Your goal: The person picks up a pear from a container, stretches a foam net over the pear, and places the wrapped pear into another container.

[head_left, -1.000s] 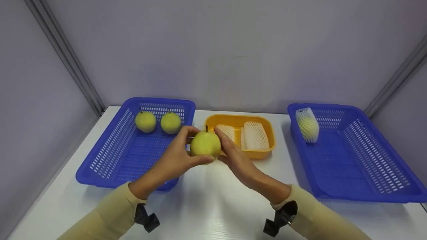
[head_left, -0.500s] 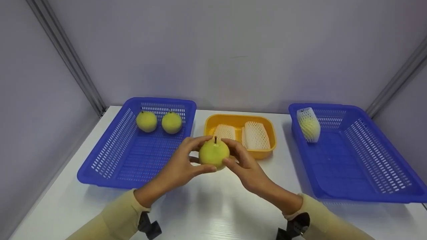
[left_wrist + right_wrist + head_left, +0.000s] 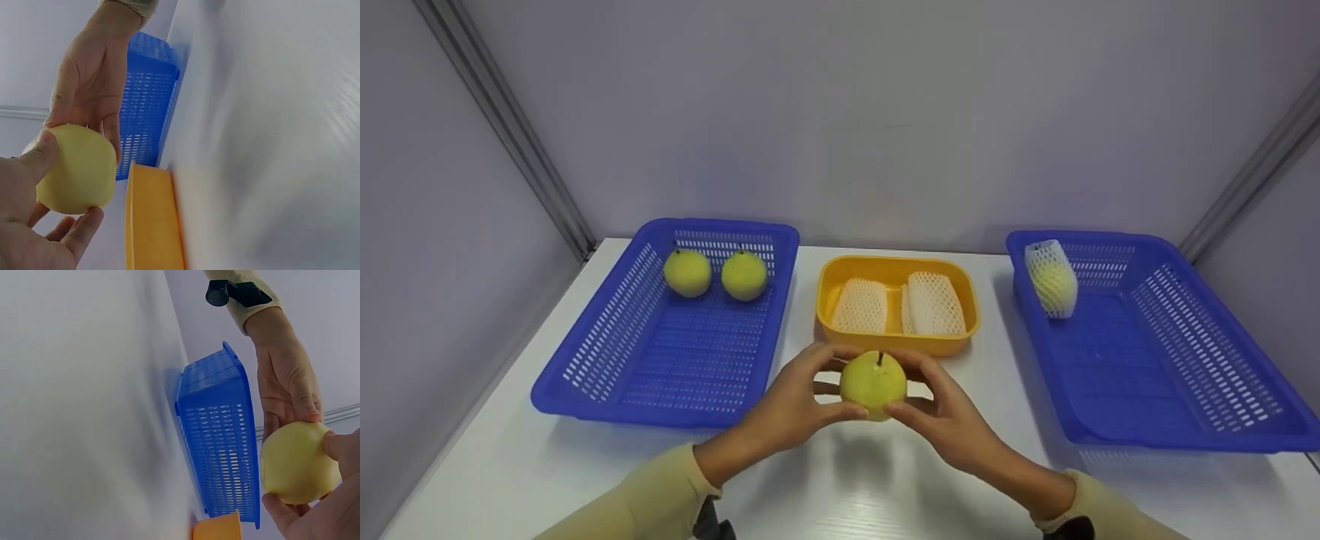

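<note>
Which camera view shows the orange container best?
Head view: the orange container shows nearly whole, with white nets inside. The left wrist view shows only part of its outside; the right wrist, only a smaller piece.

No text, label, brand, number or sign can be read in the head view or in either wrist view.
</note>
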`<state>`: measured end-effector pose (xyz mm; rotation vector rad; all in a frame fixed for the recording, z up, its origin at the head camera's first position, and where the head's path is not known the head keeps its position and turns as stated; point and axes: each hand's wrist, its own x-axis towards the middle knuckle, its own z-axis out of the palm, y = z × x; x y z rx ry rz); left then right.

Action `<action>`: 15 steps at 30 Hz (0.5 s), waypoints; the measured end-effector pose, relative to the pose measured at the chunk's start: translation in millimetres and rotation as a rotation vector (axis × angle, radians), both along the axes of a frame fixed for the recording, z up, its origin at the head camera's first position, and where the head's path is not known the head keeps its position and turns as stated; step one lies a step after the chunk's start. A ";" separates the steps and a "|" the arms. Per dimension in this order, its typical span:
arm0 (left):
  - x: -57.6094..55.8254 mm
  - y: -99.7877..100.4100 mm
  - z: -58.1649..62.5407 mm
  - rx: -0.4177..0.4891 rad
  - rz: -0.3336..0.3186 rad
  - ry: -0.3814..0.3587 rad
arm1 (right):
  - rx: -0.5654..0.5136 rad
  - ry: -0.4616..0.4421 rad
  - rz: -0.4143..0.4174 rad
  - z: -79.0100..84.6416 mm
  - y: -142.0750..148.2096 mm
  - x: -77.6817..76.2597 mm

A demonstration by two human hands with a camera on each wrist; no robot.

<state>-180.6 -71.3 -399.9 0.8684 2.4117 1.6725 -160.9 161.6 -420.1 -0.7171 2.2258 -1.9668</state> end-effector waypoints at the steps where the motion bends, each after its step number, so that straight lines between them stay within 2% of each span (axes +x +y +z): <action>1: 0.4 1.6 -3.9 -0.004 -0.009 -0.006 | 0.007 -0.007 -0.002 -3.4 2.2 1.2; 8: 3.9 14.4 -32.8 -0.012 -0.052 -0.062 | 0.089 -0.062 -0.051 -26.0 16.7 10.1; 15: 7.1 29.1 -52.1 -0.012 -0.070 -0.131 | 0.124 -0.115 -0.081 -43.2 28.7 17.3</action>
